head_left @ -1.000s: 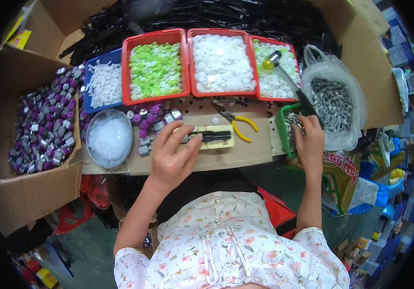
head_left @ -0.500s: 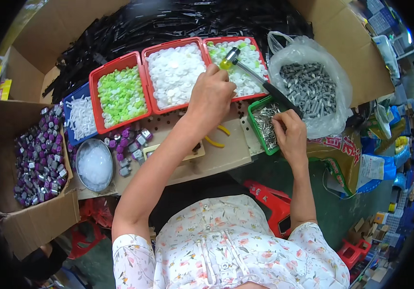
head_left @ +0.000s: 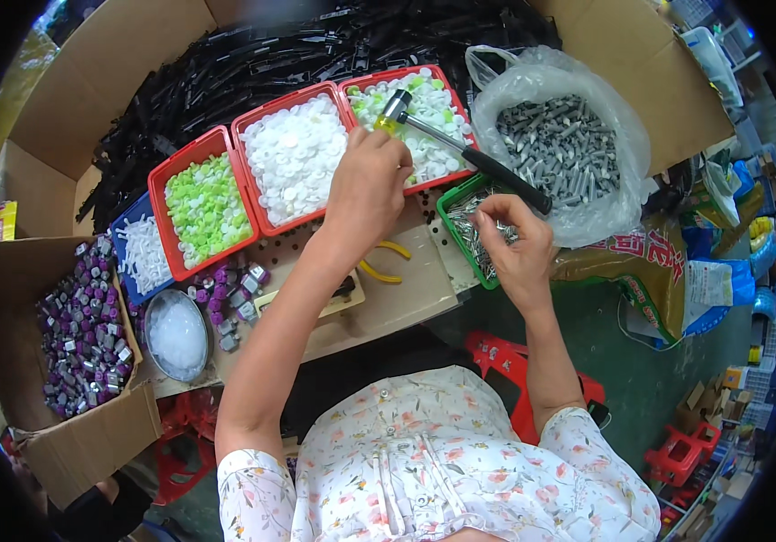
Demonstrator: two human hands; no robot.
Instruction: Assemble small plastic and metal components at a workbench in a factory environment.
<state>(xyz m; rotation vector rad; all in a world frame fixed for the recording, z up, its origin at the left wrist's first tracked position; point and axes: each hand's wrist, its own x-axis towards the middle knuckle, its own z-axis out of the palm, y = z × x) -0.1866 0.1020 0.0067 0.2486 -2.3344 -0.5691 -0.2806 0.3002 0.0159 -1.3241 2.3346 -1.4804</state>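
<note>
My left hand (head_left: 369, 187) is closed, fingertips bent down at the near edge of the right red tray (head_left: 461, 93) of white and pale green plastic discs; what it holds is hidden. My right hand (head_left: 519, 248) is pinched above the green tray (head_left: 454, 231), which holds small metal pins (head_left: 487, 257). Whatever is between thumb and finger is too small to tell. A hammer (head_left: 505, 180) with a black grip and a yellow-and-metal head lies across the right red tray, its grip end by the green tray.
Further left are a red tray of white discs (head_left: 295, 155), one of green discs (head_left: 207, 208) and a blue tray of white sticks (head_left: 145, 256). A metal bowl (head_left: 177, 334), purple-and-silver parts (head_left: 89, 334) in a carton, yellow-handled pliers (head_left: 388, 262), a bag of grey parts (head_left: 561, 149) and black strips (head_left: 315, 54) surround them.
My right hand has lifted a little from the metal pins, thumb and finger together. My left hand stays near the right red tray. The whole view has shifted slightly.
</note>
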